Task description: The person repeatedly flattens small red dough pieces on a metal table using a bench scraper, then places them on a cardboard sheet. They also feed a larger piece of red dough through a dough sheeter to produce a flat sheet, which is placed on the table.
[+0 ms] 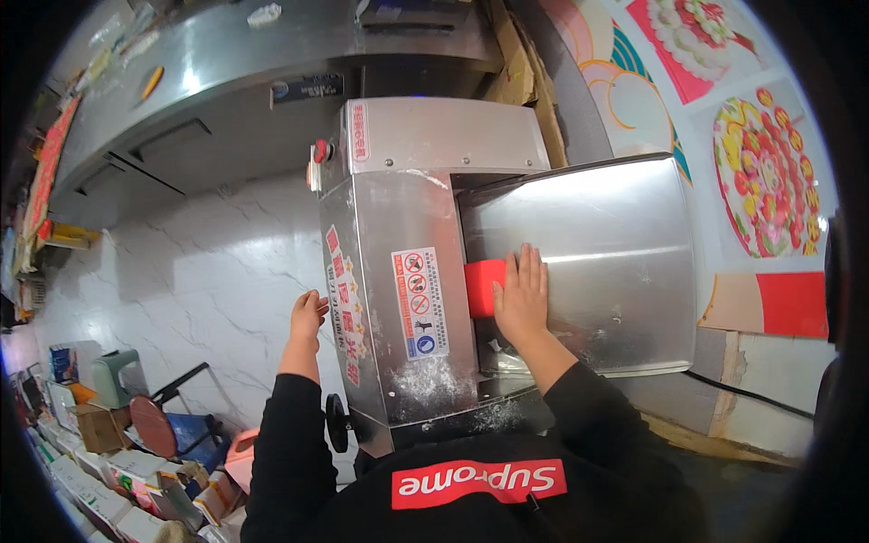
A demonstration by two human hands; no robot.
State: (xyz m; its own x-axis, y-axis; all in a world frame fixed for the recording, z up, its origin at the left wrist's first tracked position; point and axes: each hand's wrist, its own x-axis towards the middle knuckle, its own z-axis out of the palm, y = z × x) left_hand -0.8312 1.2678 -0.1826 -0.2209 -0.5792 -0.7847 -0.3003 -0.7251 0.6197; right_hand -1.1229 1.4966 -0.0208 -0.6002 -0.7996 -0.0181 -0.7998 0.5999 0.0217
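Note:
A stainless-steel machine with rollers or a press inside, its body (371,208) dusted with white powder, stands in front of me. On its right side is a wide metal tray (615,244). My right hand (522,294) lies flat on this tray, fingers stretched out together. Its thumb side touches a smooth, flat red piece (484,286), perhaps dough, whose left end meets the machine's opening. My left hand (310,319) hangs in the air beyond the machine's left side, fingers loosely bent, with nothing visible in it.
A red knob (322,151) sits at the machine's far left corner, and a black handwheel (338,423) at its near left. A steel counter (244,54) runs along the back. Boxes (101,427) and a stool (154,425) crowd the lower left. A black cable (751,395) trails right.

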